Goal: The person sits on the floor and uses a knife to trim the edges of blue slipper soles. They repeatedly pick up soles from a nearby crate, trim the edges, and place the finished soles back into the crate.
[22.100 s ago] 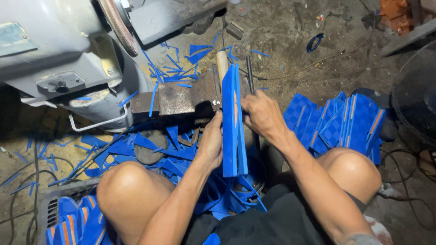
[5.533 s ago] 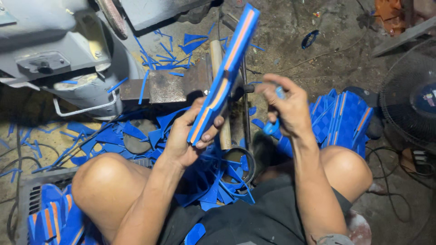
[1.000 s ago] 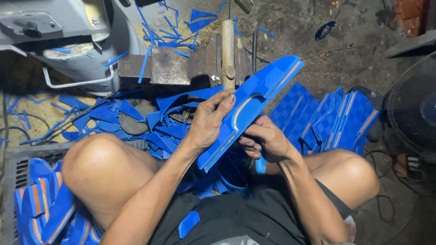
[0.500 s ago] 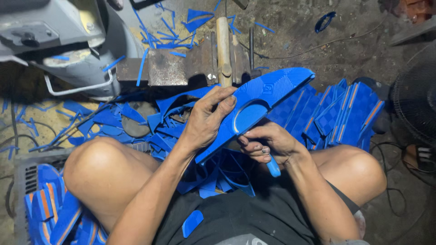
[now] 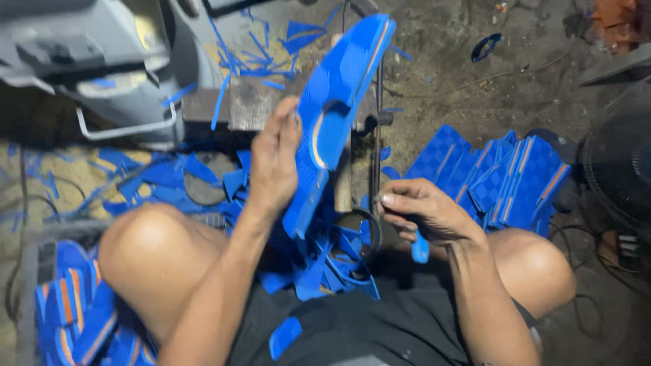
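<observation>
Foam sole, blue with an orange stripe along its edge, stands nearly upright in the middle of the view, its top end tilted to the right and reaching almost to the upper edge. The left hand grips it from the left side, fingers wrapped round its middle. An oval cut-out shows just right of those fingers.

Below and to the right, apart from the sole, the right hand is curled shut round a small blue-handled tool, whose end sticks out under the palm; what kind of tool it is cannot be told. Both forearms run down toward the bare knees and dark shorts of the seated person.

Blue offcuts lie heaped between the knees, with more strips scattered on the metal block behind the sole. A wooden handle stands partly hidden behind the sole. To the right, a stack of blue soles leans on the dirt floor, beside a dark fan. At lower left, more soles fill a crate. A grey machine occupies the upper left.
</observation>
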Demonstrator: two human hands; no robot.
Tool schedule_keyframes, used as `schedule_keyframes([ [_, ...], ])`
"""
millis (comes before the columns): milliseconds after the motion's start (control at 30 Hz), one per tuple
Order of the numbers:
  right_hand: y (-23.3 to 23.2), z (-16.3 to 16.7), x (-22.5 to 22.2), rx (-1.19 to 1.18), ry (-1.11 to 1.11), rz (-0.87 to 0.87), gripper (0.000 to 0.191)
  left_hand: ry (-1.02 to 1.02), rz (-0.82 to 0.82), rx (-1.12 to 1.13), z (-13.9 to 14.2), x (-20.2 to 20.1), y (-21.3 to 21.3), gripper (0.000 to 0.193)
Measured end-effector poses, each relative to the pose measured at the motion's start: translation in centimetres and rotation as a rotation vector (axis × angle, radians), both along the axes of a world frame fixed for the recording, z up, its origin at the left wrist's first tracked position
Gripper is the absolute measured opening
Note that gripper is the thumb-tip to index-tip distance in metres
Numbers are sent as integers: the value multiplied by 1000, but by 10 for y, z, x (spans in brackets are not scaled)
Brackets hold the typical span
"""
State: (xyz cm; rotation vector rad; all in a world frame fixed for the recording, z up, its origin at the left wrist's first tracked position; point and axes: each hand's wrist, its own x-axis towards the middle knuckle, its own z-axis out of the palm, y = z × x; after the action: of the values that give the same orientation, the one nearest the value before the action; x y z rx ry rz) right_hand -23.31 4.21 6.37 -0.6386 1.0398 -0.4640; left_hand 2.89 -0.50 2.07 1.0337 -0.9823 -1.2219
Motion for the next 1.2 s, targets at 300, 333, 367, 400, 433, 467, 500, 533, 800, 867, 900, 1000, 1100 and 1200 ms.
schedule_keyframes([
  [300, -8, -19, 39, -787, 307, -164, 34, -74, -121, -195, -14, -42, 18, 31],
  [333, -8, -20, 40, -722, 358, -177, 33, -99, -113, -153, -11, -42, 19, 31],
  [367, -9, -20, 40, -658, 406, -189, 32, -124, -103, -113, -8, -40, 18, 31],
  [400, -12, -20, 39, -598, 449, -192, 31, -15, -71, -14, -3, -36, 14, 31],
  [433, -15, -20, 38, -627, 520, -192, 31, 95, -29, 87, 2, -30, 12, 31],
  [467, -19, -19, 37, -655, 589, -184, 31, 205, 19, 188, 6, -23, 9, 32],
  [500, -21, -19, 37, -685, 656, -178, 31, 256, 25, 201, 11, -17, 7, 30],
  [533, -21, -20, 40, -775, 668, -66, 35, 310, 28, 212, 15, -9, 5, 30],
  [800, -13, -10, 65, -935, 866, 99, 30, 9, 16, 154, 21, -9, 12, 34],
  [867, -11, -4, 67, -817, 1015, 76, 27, 159, 8, 227, 20, -14, 13, 36],
  [900, -11, -2, 68, -758, 1086, 66, 26, 222, -16, 248, 19, -16, 13, 38],
  [1000, -17, -2, 71, -903, 1041, -59, 24, 347, -86, 299, 17, -21, 12, 40],
  [1100, -25, -4, 61, -881, 584, -49, 30, 344, -89, 321, 15, -25, 13, 40],
  [1200, -26, -9, 54, -678, 312, -8, 33, 315, -83, 306, 14, -28, 15, 40],
])
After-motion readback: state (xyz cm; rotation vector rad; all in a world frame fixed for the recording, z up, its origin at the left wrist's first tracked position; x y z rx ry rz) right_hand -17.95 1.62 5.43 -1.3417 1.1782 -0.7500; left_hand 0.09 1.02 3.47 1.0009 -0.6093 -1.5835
